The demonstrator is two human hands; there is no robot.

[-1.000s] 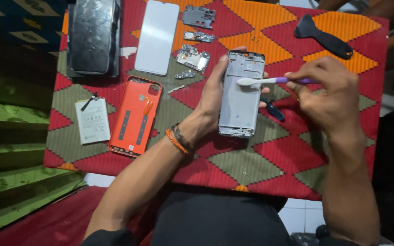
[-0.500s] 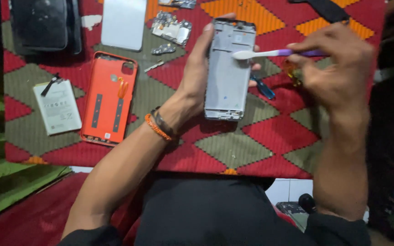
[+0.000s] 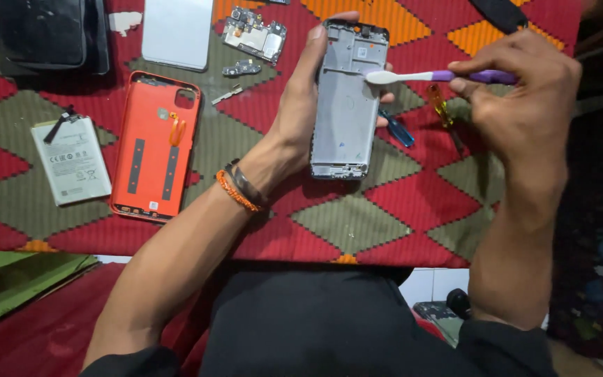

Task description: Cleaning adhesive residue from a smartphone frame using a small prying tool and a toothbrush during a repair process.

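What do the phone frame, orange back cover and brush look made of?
Phone frame: probably metal, matte silver-grey with stamped recesses. Orange back cover: likely moulded plastic, smooth with a slight sheen and thin edges. Toothbrush: plastic, glossy white neck and purple handle; bristles too small to judge.

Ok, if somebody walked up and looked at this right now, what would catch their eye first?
Probably the grey phone frame held upright in the left hand at the centre, with the white head of a purple toothbrush in the right hand touching its upper edge. Next, the orange phone back cover lying inside-up on the left of the red patterned cloth, beside a white battery.
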